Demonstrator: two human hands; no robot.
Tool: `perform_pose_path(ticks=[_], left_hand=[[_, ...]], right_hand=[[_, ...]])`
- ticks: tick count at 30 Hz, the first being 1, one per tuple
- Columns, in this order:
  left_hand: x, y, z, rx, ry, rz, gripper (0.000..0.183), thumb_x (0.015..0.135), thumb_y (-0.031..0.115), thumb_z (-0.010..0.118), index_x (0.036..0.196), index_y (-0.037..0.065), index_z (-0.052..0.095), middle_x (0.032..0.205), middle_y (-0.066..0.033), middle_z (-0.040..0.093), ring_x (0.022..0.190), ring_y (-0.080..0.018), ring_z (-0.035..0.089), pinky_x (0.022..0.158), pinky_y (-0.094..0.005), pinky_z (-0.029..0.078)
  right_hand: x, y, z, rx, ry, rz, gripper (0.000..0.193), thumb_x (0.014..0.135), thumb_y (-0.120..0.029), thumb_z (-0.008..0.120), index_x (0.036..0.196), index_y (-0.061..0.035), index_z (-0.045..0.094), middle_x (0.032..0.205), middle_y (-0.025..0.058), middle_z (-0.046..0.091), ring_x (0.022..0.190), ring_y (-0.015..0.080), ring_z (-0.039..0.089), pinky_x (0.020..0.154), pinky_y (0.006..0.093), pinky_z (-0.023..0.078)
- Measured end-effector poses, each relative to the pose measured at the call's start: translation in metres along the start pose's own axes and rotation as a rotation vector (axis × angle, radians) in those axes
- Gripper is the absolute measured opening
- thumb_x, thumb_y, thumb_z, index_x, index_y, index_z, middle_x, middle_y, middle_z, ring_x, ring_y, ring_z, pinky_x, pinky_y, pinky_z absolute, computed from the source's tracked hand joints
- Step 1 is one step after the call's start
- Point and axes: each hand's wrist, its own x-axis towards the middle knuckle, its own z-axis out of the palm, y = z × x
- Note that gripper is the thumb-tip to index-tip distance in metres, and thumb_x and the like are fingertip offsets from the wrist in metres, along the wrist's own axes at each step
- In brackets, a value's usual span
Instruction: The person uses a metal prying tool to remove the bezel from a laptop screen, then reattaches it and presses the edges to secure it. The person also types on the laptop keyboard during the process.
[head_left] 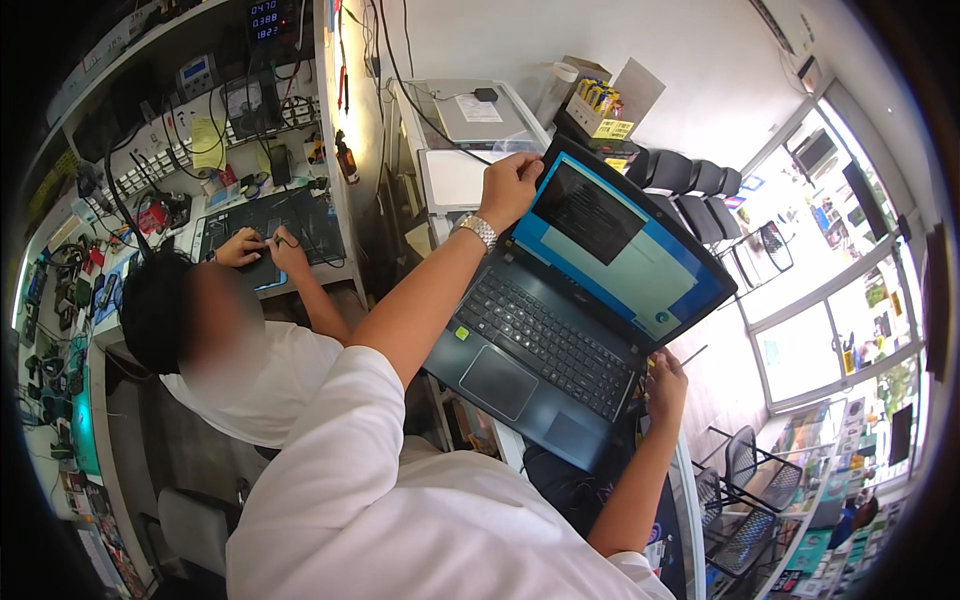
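Note:
An opened dark laptop (pixel 545 345) is in front of me, tilted, with a dark text window on its lit screen. My left hand (pixel 512 190), with a metal watch on the wrist, is closed on the upper left corner of the laptop's lid. Beside the laptop's right edge, near the hinge, my right hand (pixel 665 388) has its fingers curled round a thin dark stick-like tool (pixel 693 354). The tool's exact kind is too small to tell. My right fingertips are close to the laptop's side; whether they touch it I cannot tell.
At left a co-worker sits at a bench; their hands (pixel 262 250) are over a dark mat (pixel 315 225) with a phone-like device. Behind the laptop stand a glass-topped counter (pixel 425 125) and a box of small packages (pixel 600 105). Black chairs (pixel 755 470) stand at right.

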Motion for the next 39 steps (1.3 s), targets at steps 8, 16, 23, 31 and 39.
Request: perform_pose_path(ticks=[8,16,23,31,39], left_hand=[[-0.009,0.015,-0.002,-0.077,0.080,0.188,0.027,0.100,0.003,0.072,0.126,0.007,0.076,0.098,-0.0129,0.080,0.083,-0.0194,0.077,0.072,-0.0313,0.061],[-0.008,0.010,0.001,0.066,0.177,0.401,0.013,0.096,0.000,0.073,0.106,0.004,0.081,0.097,-0.0126,0.080,0.082,-0.0237,0.078,0.071,-0.0324,0.060],[-0.008,0.005,0.009,0.036,0.122,0.253,0.027,0.099,0.003,0.071,0.125,0.004,0.076,0.102,-0.0157,0.081,0.091,-0.0224,0.080,0.081,-0.0342,0.062],[-0.009,0.010,0.016,0.149,0.133,0.275,0.029,0.103,0.008,0.069,0.131,0.005,0.077,0.118,-0.0147,0.080,0.099,-0.0220,0.078,0.084,-0.0331,0.062],[-0.011,0.023,0.018,-0.010,0.177,0.072,0.023,0.102,0.013,0.072,0.118,-0.004,0.070,0.109,-0.0150,0.079,0.100,-0.0230,0.076,0.090,-0.0337,0.058]], right_hand=[[-0.005,-0.002,-0.002,-0.125,-0.025,0.007,0.044,0.109,-0.022,0.061,0.146,0.0011,0.064,0.125,0.0081,0.071,0.088,0.0118,0.055,0.067,0.0268,0.043],[-0.006,-0.003,0.002,-0.075,-0.045,0.022,0.045,0.110,-0.023,0.061,0.148,0.0015,0.062,0.129,0.0091,0.071,0.094,0.0138,0.056,0.072,0.0272,0.045],[0.000,-0.002,-0.002,-0.054,-0.012,-0.002,0.042,0.108,-0.018,0.066,0.145,0.0021,0.065,0.122,0.0109,0.076,0.107,0.0166,0.069,0.087,0.0336,0.055],[-0.002,0.001,-0.004,0.080,-0.008,0.000,0.037,0.109,-0.013,0.065,0.141,0.0047,0.066,0.120,0.0113,0.076,0.109,0.0157,0.069,0.097,0.0300,0.053],[-0.002,0.005,-0.009,0.109,-0.029,0.017,0.036,0.109,-0.014,0.065,0.140,0.0044,0.067,0.121,0.0106,0.075,0.108,0.0153,0.069,0.097,0.0305,0.053]])
